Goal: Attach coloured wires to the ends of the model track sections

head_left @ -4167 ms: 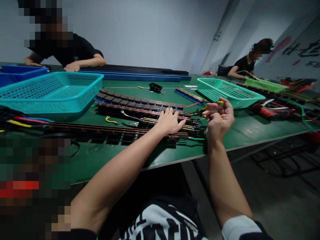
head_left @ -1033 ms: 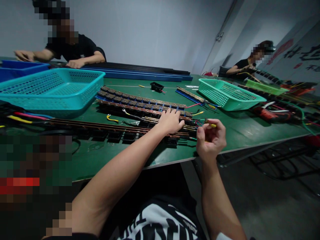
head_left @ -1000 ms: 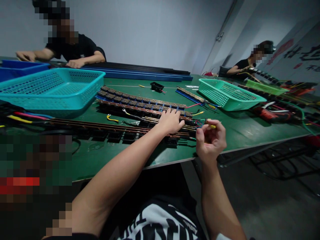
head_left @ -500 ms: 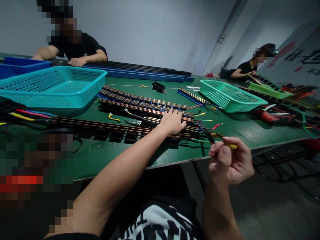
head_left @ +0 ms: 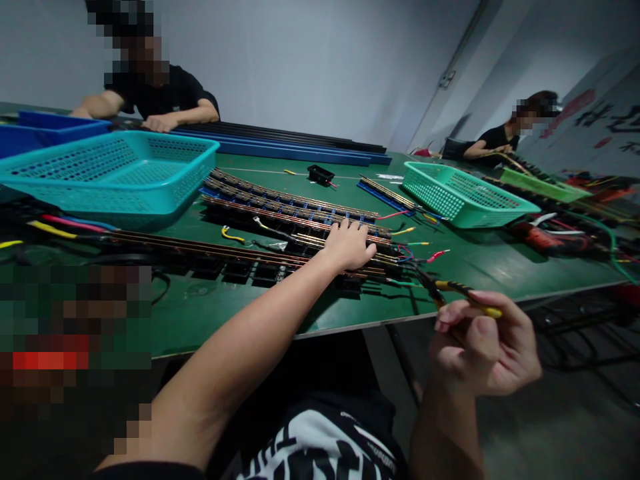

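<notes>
My left hand (head_left: 347,247) lies palm down across the copper-stripped rail (head_left: 310,241), its fingers spread over the strips and the thumb apart. In my right hand (head_left: 487,343), just off the table's front edge, are pliers with yellow and black handles (head_left: 463,291); the fingers are closed round the handles. The dark jaws point left to the wires at the rail's right end, and whether they touch one I cannot tell. A red wire end (head_left: 439,255) and a green wire (head_left: 404,283) stick out near the jaws.
Several more rails (head_left: 280,198) lie behind my left hand. A turquoise basket (head_left: 185,177) stands at left, a green basket (head_left: 465,210) at right. A small black box (head_left: 320,175) sits farther back. One person (head_left: 170,100) works across the table, another (head_left: 495,143) at far right.
My right hand has moved right and down, toward me, with the pliers, which show more of their length. My left hand stays on the rail. The whole view has shifted slightly.
</notes>
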The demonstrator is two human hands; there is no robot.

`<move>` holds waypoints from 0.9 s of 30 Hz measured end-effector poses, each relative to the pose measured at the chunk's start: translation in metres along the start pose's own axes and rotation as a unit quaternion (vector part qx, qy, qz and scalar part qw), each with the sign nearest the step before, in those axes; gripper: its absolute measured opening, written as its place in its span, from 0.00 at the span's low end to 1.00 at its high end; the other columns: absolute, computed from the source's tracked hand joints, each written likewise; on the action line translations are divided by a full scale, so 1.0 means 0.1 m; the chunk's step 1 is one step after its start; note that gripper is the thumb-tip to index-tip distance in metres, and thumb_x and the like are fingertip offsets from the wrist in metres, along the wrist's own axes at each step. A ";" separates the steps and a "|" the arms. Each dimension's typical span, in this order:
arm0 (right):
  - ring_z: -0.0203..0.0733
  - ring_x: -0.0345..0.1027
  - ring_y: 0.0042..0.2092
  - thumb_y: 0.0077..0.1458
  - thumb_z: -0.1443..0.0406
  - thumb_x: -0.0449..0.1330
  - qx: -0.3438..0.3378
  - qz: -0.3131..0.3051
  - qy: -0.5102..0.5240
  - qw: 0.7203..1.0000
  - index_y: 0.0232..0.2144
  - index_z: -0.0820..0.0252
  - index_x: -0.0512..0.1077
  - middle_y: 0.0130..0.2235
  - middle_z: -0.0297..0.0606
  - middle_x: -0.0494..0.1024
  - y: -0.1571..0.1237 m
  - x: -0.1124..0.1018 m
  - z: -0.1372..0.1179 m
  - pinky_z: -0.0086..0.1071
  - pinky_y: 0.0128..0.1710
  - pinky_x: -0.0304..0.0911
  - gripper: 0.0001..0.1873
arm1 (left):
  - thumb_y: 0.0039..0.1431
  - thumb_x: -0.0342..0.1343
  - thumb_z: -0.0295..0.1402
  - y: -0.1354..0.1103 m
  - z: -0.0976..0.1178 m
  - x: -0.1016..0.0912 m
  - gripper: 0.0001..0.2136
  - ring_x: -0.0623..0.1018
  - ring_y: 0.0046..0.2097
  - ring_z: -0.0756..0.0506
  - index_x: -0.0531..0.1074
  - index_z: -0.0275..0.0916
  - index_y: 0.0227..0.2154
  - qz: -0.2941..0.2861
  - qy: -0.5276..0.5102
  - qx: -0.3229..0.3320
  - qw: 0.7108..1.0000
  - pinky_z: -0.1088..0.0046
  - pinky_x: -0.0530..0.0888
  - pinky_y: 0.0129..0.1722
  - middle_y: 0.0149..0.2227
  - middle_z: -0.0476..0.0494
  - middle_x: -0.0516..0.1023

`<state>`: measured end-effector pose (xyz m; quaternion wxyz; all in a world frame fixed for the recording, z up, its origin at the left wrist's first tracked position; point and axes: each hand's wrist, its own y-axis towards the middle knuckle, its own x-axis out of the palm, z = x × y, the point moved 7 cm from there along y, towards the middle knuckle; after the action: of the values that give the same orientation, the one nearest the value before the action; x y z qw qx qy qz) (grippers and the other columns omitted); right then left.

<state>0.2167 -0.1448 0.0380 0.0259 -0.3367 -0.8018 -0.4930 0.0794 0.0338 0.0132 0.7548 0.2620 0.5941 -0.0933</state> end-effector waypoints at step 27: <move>0.32 0.56 0.15 0.52 0.60 0.58 -0.051 0.058 0.037 0.996 0.36 0.65 0.76 0.18 0.29 0.70 0.13 -0.19 0.27 0.26 0.13 0.50 0.15 | 0.68 0.45 0.44 0.00 0.00 0.00 0.23 0.66 0.65 0.33 0.70 0.34 0.55 -0.015 0.006 -0.007 1.000 0.53 0.66 0.61 0.63 0.34 0.70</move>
<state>0.2468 -0.1297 0.0271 0.0672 -0.3649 -0.7531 -0.5433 0.0789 0.0336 0.0134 0.7516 0.2484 0.6030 -0.0984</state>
